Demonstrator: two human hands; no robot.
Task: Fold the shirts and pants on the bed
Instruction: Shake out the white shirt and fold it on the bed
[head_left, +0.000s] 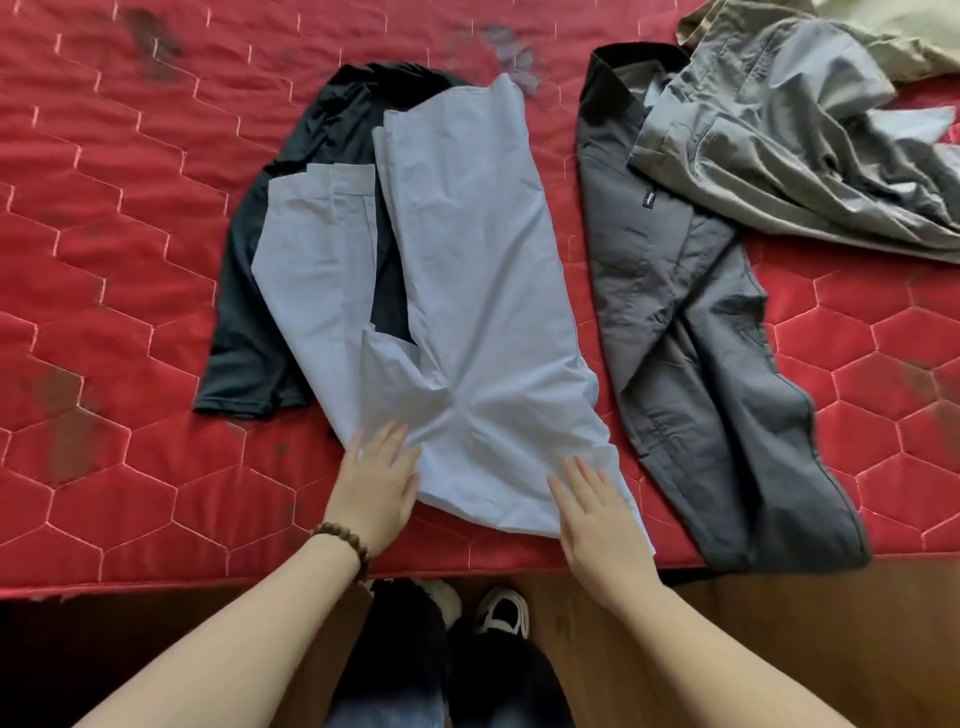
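Note:
A light blue shirt (467, 291) lies partly folded in the middle of the red quilted bed (114, 218), on top of a black garment (249, 322) that shows at its left. My left hand (376, 488) rests flat, fingers straight, on the shirt's near left corner. My right hand (597, 514) lies flat on its near right edge. Dark grey pants (691, 332) stretch along the bed to the right of the shirt. A lighter grey garment (789, 135) is crumpled at the far right.
An olive-beige garment (893, 36) lies at the top right corner. The bed's near edge (208, 584) runs just below my hands, with wooden floor (779, 623) and my shoes (498, 610) beneath it.

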